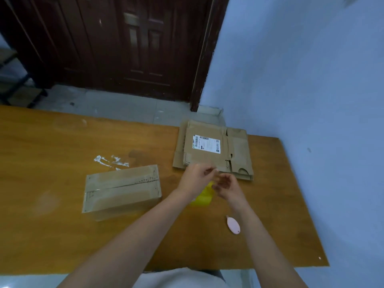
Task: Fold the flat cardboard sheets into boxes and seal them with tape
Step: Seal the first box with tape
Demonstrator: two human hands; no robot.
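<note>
Pink, oval and small, a tool [233,225] lies on the wooden tabletop [52,146] near the right forearm. Beyond it both hands meet above a yellow tape roll [202,196]. The left hand [194,179] and the right hand [225,185] have curled fingers (the picture is blurred, so I cannot tell what each grip holds). A taped cardboard box [122,189] stands at the left. Farther away lies a stack of flat cardboard sheets [214,150] with a white label [206,144].
</note>
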